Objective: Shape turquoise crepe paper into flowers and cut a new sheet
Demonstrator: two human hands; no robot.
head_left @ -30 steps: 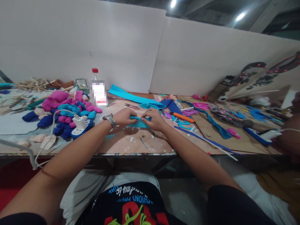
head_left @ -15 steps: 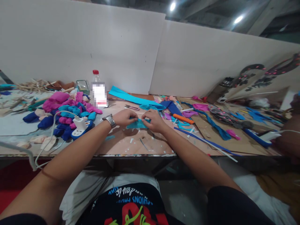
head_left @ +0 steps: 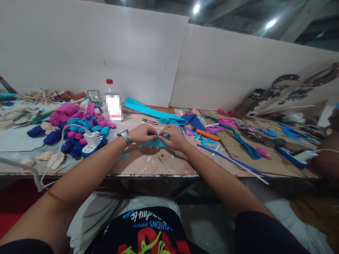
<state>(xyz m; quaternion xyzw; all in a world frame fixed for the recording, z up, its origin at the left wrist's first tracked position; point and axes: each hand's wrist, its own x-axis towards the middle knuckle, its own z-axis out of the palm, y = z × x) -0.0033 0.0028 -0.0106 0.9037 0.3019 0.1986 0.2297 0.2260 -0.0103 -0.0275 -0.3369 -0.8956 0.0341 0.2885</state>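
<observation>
Both hands meet over the middle of the table. My left hand (head_left: 143, 133), with a metal watch on its wrist, pinches a turquoise piece of fabric (head_left: 155, 143). From the other side my right hand (head_left: 172, 137) grips the same piece, its thumb and fingertips close to the left ones. The fabric hangs flat below the fingers, just over the tabletop. Its upper edge is hidden by the fingers. Behind the hands lie small thread snips (head_left: 150, 121) and a long turquoise fabric strip (head_left: 148, 111).
To the left are a pile of pink, blue and turquoise fabric bundles (head_left: 66, 113), a power strip (head_left: 92, 144) with a cord, and a red-capped bottle (head_left: 113, 106). An orange utility knife (head_left: 208, 135) and a blue strip (head_left: 233, 159) lie right. Another person's arm (head_left: 324, 151) shows far right.
My fingertips have drawn closer together on the turquoise fabric, and less of it shows between them. The view has shifted slightly; the other things lie as before.
</observation>
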